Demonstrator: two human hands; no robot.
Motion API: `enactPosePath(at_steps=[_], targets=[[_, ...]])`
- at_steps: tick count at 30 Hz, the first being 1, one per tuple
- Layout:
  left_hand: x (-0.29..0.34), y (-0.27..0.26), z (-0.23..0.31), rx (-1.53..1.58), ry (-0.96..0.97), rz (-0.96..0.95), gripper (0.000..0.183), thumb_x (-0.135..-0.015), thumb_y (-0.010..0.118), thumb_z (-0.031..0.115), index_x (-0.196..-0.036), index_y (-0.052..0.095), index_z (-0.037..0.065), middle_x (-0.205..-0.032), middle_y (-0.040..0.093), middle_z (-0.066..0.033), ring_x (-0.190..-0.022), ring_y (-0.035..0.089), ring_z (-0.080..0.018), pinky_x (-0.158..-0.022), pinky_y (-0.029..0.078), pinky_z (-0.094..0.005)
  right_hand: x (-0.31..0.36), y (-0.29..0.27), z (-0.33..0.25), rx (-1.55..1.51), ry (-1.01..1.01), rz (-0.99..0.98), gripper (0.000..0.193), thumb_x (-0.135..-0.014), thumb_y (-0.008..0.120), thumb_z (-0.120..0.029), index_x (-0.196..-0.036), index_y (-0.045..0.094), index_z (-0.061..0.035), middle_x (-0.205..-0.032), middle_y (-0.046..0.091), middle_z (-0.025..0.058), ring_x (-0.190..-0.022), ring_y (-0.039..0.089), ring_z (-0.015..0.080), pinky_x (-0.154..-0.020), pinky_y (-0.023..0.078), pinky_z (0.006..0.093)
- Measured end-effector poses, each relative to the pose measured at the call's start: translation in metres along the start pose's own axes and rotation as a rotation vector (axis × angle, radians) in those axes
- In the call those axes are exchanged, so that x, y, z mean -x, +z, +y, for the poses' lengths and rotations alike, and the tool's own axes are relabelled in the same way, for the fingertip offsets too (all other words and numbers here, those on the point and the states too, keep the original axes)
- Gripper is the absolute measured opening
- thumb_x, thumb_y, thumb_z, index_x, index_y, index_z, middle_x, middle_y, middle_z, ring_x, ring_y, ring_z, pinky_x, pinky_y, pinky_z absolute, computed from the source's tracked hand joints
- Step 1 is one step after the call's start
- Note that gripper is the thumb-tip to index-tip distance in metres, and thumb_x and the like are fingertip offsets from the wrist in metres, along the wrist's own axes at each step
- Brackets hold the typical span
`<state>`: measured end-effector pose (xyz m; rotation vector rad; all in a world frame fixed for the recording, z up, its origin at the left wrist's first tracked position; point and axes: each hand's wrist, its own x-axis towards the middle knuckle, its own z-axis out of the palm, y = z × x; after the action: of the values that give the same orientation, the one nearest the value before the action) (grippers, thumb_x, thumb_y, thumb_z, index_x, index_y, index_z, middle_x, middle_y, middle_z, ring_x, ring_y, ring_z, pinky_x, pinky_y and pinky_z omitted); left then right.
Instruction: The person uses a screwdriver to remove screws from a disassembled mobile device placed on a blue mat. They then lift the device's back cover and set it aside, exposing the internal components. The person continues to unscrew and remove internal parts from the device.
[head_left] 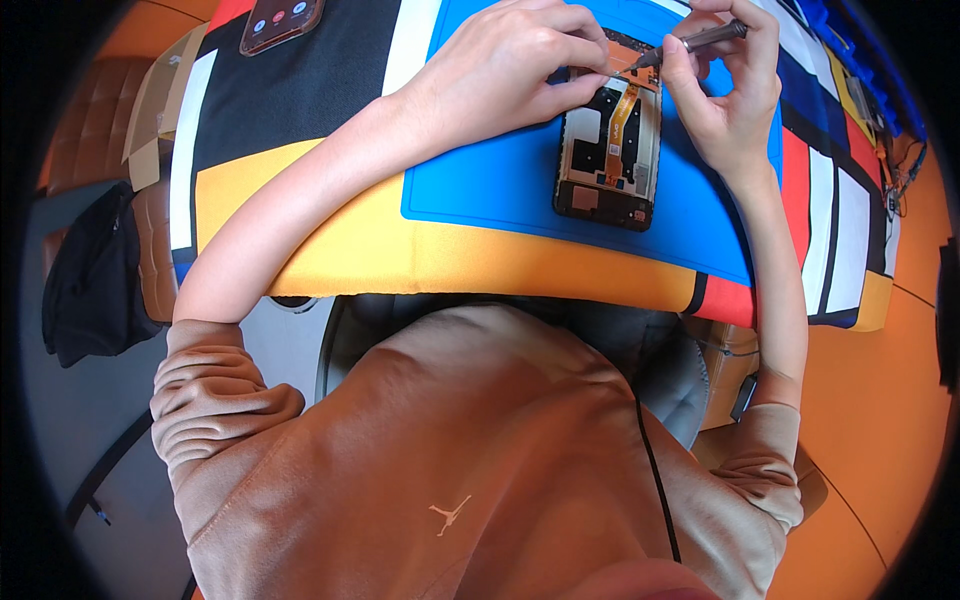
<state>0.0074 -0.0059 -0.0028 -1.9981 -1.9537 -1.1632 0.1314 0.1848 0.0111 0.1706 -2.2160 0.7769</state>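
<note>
An opened phone [608, 160] lies face down on a blue work mat [500, 190], its back cover off, showing black inner parts and an orange flex cable. My left hand [510, 65] rests on the phone's top left corner, fingers curled against its edge. My right hand [730, 85] holds a thin dark screwdriver [700, 40], its tip touching the top of the phone's inside.
The mat lies on a table cloth [300, 110] of black, white, yellow, red and blue blocks. A second phone [280, 22] with a lit screen lies at the far left. A black bag [95, 275] sits on the seat at left. Cables hang at the table's right edge [895, 170].
</note>
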Motion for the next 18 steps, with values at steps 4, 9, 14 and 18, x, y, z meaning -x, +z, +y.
enactPosePath(at_steps=[4,9,14,18], targets=[[0.0002,-0.0004,0.0008,-0.005,-0.006,-0.006,0.012,-0.087,0.073,0.011,-0.095,0.072,0.002,-0.097,0.065,-0.0133,-0.093,0.063,-0.033,-0.083,0.052,-0.0413,0.0007,-0.0001,0.0004,-0.008,0.002,-0.013,0.041,-0.084,0.067,0.003,-0.12,0.048,-0.0031,-0.08,0.056,-0.0001,-0.064,0.049,0.0028,-0.056,0.037,0.0182],[0.0002,0.0005,0.0006,0.0,-0.007,-0.008,0.013,-0.087,0.073,0.011,-0.095,0.072,0.002,-0.097,0.065,-0.0136,-0.093,0.063,-0.0332,-0.083,0.052,-0.0413,0.0015,-0.0001,0.0012,0.019,-0.02,-0.011,0.041,-0.085,0.067,0.003,-0.12,0.048,-0.0031,-0.081,0.056,-0.0004,-0.064,0.049,0.0026,-0.056,0.037,0.018],[0.0003,0.0,-0.0006,0.003,-0.014,-0.028,0.013,-0.087,0.073,0.012,-0.095,0.072,0.002,-0.097,0.065,-0.0141,-0.094,0.063,-0.0336,-0.083,0.052,-0.0418,0.0028,0.0012,0.003,0.0,-0.027,-0.015,0.041,-0.085,0.068,0.002,-0.12,0.048,-0.0032,-0.082,0.055,-0.0003,-0.064,0.049,0.0027,-0.055,0.037,0.018],[0.0,0.0008,-0.0011,0.002,-0.009,-0.022,0.013,-0.087,0.073,0.012,-0.095,0.072,0.002,-0.097,0.065,-0.0143,-0.094,0.063,-0.0336,-0.083,0.052,-0.0419,0.003,0.0019,0.005,0.033,-0.043,-0.025,0.041,-0.085,0.068,0.003,-0.12,0.048,-0.0032,-0.082,0.055,-0.0002,-0.063,0.049,0.0028,-0.054,0.036,0.0181]])
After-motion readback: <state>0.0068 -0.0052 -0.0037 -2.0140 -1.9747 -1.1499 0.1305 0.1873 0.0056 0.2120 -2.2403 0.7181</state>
